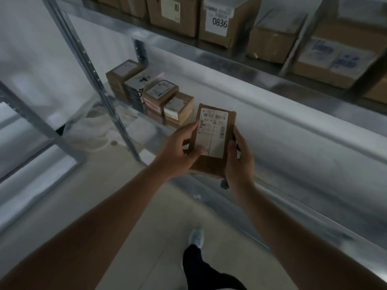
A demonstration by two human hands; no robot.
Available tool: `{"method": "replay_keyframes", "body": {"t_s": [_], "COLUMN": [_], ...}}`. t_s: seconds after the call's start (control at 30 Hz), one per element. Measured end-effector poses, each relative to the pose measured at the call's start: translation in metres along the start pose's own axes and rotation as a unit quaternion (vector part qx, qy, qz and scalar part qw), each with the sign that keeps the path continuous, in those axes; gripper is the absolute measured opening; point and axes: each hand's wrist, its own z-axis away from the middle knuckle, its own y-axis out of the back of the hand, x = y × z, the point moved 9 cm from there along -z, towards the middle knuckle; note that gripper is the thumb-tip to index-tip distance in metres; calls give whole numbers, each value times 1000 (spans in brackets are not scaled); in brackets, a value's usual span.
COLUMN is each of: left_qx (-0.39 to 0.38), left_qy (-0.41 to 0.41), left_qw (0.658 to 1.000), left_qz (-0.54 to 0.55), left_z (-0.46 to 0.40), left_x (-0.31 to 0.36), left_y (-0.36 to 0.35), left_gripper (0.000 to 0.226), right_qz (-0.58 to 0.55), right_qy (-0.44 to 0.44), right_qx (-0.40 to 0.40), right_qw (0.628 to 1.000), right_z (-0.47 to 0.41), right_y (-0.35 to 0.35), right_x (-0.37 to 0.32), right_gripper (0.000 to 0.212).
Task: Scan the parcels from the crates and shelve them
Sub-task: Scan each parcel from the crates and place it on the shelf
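Observation:
A flat brown cardboard parcel [228, 130] with a white barcode label is held upright in front of a metal shelf [293, 143]. My left hand [180, 151] grips its left edge, thumb on the label. My right hand [238, 162] holds its right edge and also has a small dark object [224, 183] tucked under the palm; what it is I cannot tell. Several small labelled parcels [159, 97] stand in a row at the shelf's left end.
The upper shelf carries larger cardboard boxes, one labelled 0836 [218, 23]. A grey steel upright [94, 76] frames the rack's left side. A crumpled white plastic bag [109, 130] lies on the floor behind it. My leg and white shoe [196, 237] are below.

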Motion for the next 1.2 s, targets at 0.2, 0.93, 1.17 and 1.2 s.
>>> {"method": "replay_keyframes", "body": {"t_s": [0.2, 0.93, 1.17, 1.2], "left_qx": [-23, -239, -278, -281], "left_qy": [24, -22, -20, -18], "left_qw": [999, 968, 956, 956], "left_qz": [-37, -73, -87, -87], "left_z": [-85, -243, -265, -268], "left_x": [-52, -145, -163, -163], "left_y": [9, -24, -37, -38], "left_gripper": [78, 85, 89, 88], "right_qz": [-2, 46, 29, 31], "right_qy": [-40, -133, -147, -149], "right_qx": [7, 165, 152, 149], "right_qw": [999, 976, 977, 977], "right_z": [-73, -177, -199, -203], "right_y": [-47, -127, -137, -138], "right_x": [22, 64, 71, 73], "right_gripper": [44, 40, 38, 38]}}
